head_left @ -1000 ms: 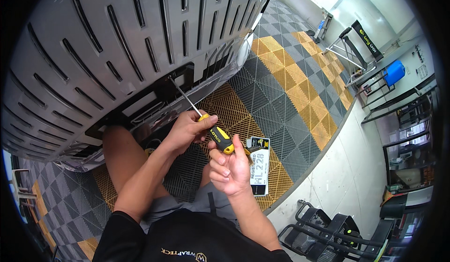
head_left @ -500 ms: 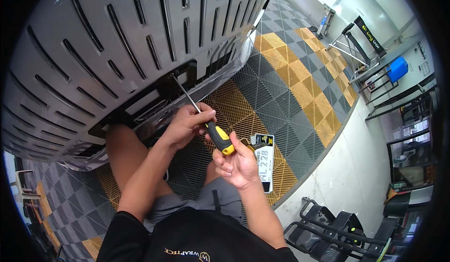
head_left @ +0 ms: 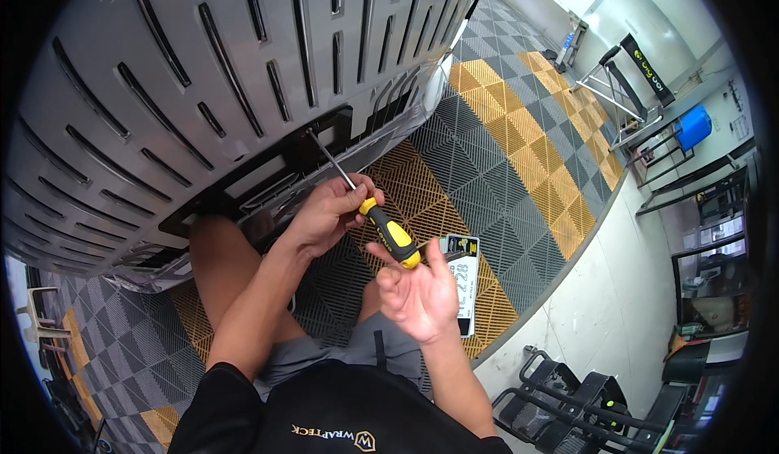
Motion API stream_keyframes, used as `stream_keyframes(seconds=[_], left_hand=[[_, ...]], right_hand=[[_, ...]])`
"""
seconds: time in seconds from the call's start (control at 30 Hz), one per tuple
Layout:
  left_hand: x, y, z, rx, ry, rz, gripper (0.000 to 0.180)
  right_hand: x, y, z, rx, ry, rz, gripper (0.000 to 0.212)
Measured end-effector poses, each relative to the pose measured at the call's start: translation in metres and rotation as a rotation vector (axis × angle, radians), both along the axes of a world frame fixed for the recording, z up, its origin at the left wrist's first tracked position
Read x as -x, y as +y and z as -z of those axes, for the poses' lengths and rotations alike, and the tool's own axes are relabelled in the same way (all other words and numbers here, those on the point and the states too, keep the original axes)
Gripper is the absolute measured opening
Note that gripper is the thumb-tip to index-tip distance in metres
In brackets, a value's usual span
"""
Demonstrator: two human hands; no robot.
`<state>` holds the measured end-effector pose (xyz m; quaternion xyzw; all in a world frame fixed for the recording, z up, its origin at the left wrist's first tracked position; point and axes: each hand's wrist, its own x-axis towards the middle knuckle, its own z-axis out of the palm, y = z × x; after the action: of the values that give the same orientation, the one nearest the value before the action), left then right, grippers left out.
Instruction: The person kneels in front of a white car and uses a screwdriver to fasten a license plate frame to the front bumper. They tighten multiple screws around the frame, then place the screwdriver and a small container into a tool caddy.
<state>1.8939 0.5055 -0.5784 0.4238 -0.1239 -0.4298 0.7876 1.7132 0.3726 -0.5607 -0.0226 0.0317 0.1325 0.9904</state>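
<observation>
My left hand (head_left: 331, 215) pinches a screwdriver (head_left: 391, 233) by its metal shaft, just ahead of the yellow-and-black handle. The shaft's tip meets a dark mounting panel (head_left: 324, 139) low on the grey slotted front (head_left: 251, 56) of a vehicle; the screw itself is too small to make out. Palm up, my right hand (head_left: 420, 304) is open around the butt of the handle, its fingers loosely bent and not gripping it. Whether the fingertips touch the handle, I cannot tell.
A number plate (head_left: 467, 296) lies on the tiled grey-and-yellow floor (head_left: 507, 137), beyond my right hand. At the lower right stands a black wheeled seat or cart (head_left: 580, 397). A folding stand (head_left: 625, 89) and a blue-backed chair (head_left: 692, 128) are at the far right.
My right hand's fingers have opened away from the screwdriver handle and the hand has dropped slightly. The left hand still pinches the shaft. The whole view has shifted a little.
</observation>
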Motion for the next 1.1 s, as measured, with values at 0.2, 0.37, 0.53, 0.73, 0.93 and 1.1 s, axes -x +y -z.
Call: stream_keyframes(seconds=[0.2, 0.37, 0.53, 0.73, 0.93, 1.1], left_hand=[[-0.005, 0.004, -0.005, -0.101, 0.046, -0.100, 0.028], [-0.016, 0.003, 0.000, -0.040, 0.177, -0.226, 0.034], [-0.018, 0.006, 0.008, 0.070, 0.207, -0.152, 0.031], [-0.022, 0.010, 0.013, 0.169, 0.215, -0.111, 0.033], [-0.023, 0.009, 0.011, 0.069, 0.161, -0.196, 0.035], [-0.025, -0.001, 0.015, 0.181, 0.131, -0.201, 0.037]], right_hand=[[-0.003, 0.004, 0.021, 0.540, -0.004, 0.172, 0.052], [-0.002, 0.021, 0.017, 2.317, -0.332, 0.753, 0.074], [0.004, 0.012, 0.004, 0.540, 0.181, 0.220, 0.062], [-0.003, 0.025, 0.013, 0.976, 0.213, 0.384, 0.048], [0.003, 0.044, 0.019, 2.157, -0.059, 0.946, 0.066], [0.007, 0.042, 0.012, 0.392, -0.003, 0.029, 0.085]])
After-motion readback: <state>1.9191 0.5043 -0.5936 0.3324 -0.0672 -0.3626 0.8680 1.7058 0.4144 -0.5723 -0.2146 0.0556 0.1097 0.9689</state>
